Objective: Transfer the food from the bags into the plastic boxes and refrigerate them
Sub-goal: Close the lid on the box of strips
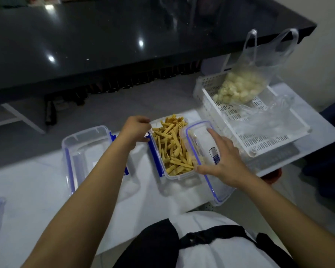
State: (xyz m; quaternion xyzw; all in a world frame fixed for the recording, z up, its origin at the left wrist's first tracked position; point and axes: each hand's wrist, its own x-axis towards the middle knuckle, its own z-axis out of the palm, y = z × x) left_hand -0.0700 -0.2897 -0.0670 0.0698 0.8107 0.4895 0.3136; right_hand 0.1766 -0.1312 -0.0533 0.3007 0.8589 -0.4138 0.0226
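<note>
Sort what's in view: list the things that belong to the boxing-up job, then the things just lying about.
Part of the job:
box of yellow strips
its lid, under the right hand
left hand at the box's clip
bag of white balls
empty box

Lying about:
white slotted basket
dark counter

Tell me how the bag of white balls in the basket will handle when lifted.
The bag of white balls looks thin and floppy, so it would likely sag. Its load seems loose and may shift. Its handles stand open, so tipping could spill it into the white basket.
</note>
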